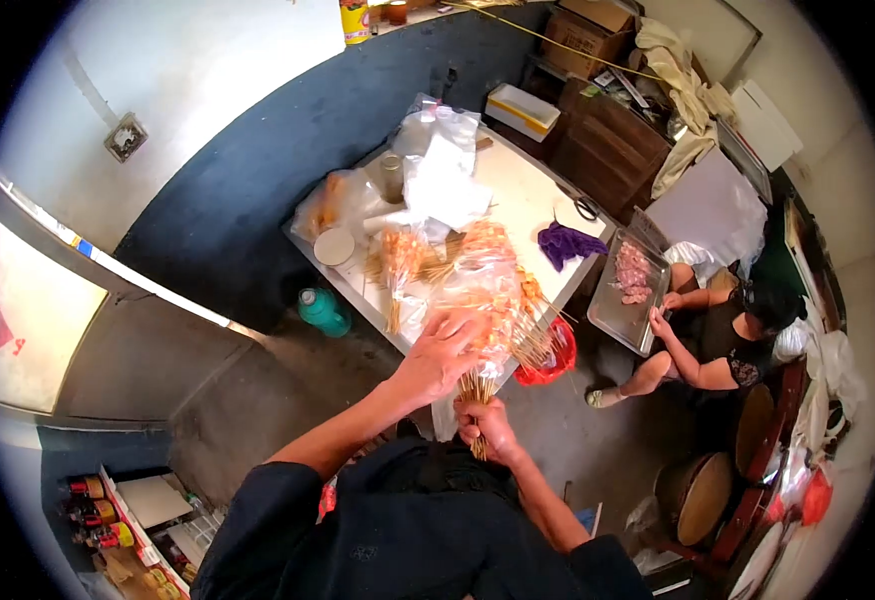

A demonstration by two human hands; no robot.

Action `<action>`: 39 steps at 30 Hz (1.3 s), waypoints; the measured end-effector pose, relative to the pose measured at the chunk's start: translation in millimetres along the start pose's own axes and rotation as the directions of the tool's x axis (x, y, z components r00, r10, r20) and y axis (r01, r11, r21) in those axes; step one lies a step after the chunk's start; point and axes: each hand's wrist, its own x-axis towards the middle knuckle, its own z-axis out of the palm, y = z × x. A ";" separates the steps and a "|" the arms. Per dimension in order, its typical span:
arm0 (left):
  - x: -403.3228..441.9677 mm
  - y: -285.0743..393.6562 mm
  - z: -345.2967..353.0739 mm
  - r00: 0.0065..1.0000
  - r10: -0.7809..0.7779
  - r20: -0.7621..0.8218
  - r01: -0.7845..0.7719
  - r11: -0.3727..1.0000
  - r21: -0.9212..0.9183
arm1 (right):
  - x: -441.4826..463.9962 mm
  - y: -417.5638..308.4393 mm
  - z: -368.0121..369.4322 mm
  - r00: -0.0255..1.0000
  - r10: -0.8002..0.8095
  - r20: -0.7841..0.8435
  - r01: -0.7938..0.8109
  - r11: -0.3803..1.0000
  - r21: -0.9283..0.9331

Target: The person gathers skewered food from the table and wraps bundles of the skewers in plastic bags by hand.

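Gripping the bamboo skewers [478, 386], the right hand [490, 427] is anchoring them while the outspread left hand [448, 350] is pressing the clear plastic [461, 290] (light, even pressure suits).

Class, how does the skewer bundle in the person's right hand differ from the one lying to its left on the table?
The held bundle is gripped by the right hand; the lying bundle is untouched. The held bundle's stick ends reach beyond the table; the lying bundle's don't. The held bundle looks thicker than the lying bundle. Both have thin sticks pointing roughly toward the person.
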 end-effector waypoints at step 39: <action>-94.9 47.1 23.5 0.328 -0.725 0.606 0.684 -0.261 -0.682 | -22.2 -7.6 11.8 0.881 0.174 0.440 0.279 0.560 -0.781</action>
